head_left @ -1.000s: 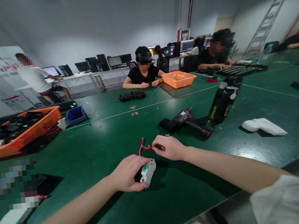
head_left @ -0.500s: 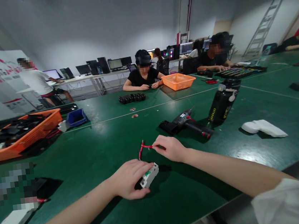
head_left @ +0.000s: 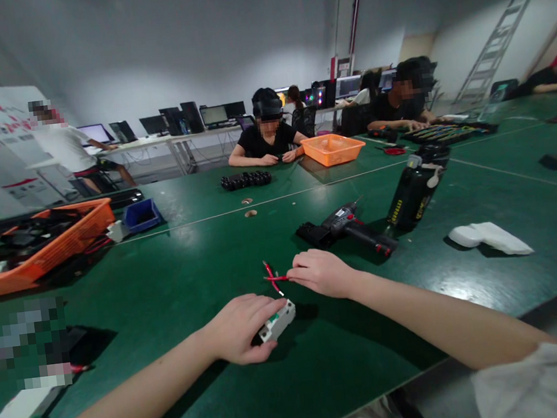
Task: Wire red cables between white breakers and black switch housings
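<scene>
My left hand (head_left: pixel 244 328) is closed around a small white circuit breaker (head_left: pixel 278 322) with a green mark, low over the green table. The thumb is on its near side and the fingers lie over its top. Just beyond, my right hand (head_left: pixel 319 273) pinches one end of a short red wire (head_left: pixel 277 278), whose other end points left. It crosses a second red wire (head_left: pixel 270 273), whose pale lower end is close to the breaker's far end; whether they touch, I cannot tell.
A cordless drill (head_left: pixel 348 228), a black bottle (head_left: pixel 414 190) and a white object (head_left: pixel 490 240) are to the right. At left are an orange basket (head_left: pixel 76 242), a blue bin (head_left: pixel 142 215) and another white breaker (head_left: pixel 29 408). A co-worker (head_left: pixel 267 136) sits opposite beside an orange tray (head_left: pixel 332 149).
The second red wire's lower end has swung right, from near my left fingers to the breaker's far end. My right hand has shifted slightly right; my left hand still holds the breaker.
</scene>
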A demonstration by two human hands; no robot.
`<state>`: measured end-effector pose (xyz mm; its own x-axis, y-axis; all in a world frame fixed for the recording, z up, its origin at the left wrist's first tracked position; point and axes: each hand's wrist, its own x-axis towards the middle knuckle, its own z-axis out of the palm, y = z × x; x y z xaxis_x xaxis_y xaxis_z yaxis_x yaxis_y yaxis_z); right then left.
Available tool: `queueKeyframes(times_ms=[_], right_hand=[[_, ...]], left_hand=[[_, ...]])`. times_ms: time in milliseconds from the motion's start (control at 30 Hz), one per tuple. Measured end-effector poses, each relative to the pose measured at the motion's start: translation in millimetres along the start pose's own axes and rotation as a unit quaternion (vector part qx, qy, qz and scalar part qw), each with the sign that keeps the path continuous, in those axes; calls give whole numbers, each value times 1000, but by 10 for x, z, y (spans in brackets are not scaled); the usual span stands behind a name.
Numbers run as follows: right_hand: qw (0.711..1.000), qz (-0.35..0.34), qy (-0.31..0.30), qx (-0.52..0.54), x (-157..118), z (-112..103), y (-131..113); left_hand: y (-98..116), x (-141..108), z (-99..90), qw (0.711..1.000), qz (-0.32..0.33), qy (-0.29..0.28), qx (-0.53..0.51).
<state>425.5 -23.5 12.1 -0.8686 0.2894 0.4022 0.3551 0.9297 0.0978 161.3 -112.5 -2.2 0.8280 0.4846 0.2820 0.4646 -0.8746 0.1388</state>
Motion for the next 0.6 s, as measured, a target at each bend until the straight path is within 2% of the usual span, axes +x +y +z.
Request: queueKeyframes(times_ms=[300,600], right_hand=[[996,78,0,39,-61,-97,29],[991,111,33,65,-52,-4,44]], left_hand=[[15,26,-22,1000,-3,8,-2],[13,22,-15,1000,-20,12,4]])
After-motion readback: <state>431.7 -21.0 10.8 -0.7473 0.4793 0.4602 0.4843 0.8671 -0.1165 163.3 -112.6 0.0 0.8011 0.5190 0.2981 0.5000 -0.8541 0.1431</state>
